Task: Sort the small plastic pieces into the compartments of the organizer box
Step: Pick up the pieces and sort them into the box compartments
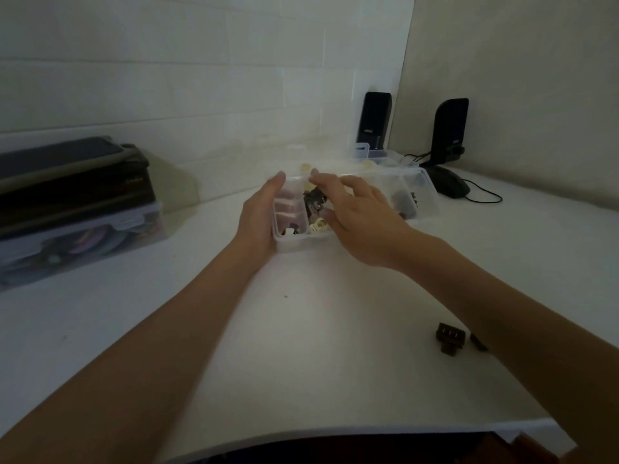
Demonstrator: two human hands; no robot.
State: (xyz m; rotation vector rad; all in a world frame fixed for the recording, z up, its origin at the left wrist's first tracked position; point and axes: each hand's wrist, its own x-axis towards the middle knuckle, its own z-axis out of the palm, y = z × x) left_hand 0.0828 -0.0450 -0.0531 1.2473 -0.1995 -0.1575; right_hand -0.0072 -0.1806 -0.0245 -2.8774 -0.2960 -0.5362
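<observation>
The clear organizer box [351, 209] sits mid-table, its compartments holding dark and cream pieces. The left hand [259, 216] lies flat along the box's left wall, fingers straight, steadying it. The right hand [358, 216] hovers over the box, fingers spread and holding nothing. Sorting looks underway. Two dark plastic pieces [450, 341] lie well nearer the person than the box, to its right; fetching them seems next.
</observation>
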